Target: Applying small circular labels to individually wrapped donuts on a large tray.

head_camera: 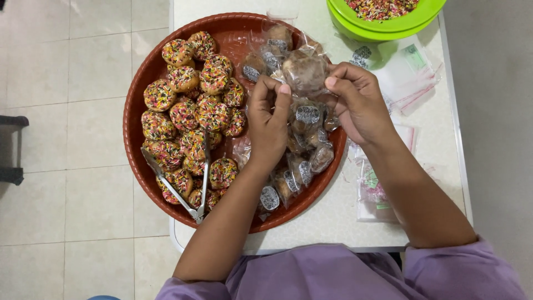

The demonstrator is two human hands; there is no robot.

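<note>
Both forearms reach forward from purple sleeves (pixel 333 275) over the near edge of the surface (pixel 333 222).

Tongs (pixel 191 183) lie on the tray left of the left forearm, tips apart, resting across the near cookies. Nobody holds them.

Left hand (pixel 269 119): fingers curled narrow, thumb and forefinger pinched on the left edge of a small clear bag (pixel 304 69). Right hand (pixel 358 100): closed likewise, pinching the bag's right edge. The bag is held between the two hands, just above the far-right part of the red tray (pixel 139 83), with one cookie inside, brown through the plastic.

Step in hand, as I judge it: sealing or pressing shut the mouth of this bag, the cookie already in it. The next move likely calls for a firm run along the strip without crushing the cookie, then a spot among the finished packs.

Under and between the hands: a heap of bagged cookies (pixel 305 161), each with a small dark label, lying on the right half of the tray.

Left of the left hand: loose sprinkled cookies (pixel 189 105), piled and touching, filling the left half.

Right of the right hand, on the surface: empty bags (pixel 408 72), flat, more of them near the right forearm.

Farthest, beyond the right hand: a green bowl (pixel 383 28) of coloured sprinkles, partly out of view.
</note>
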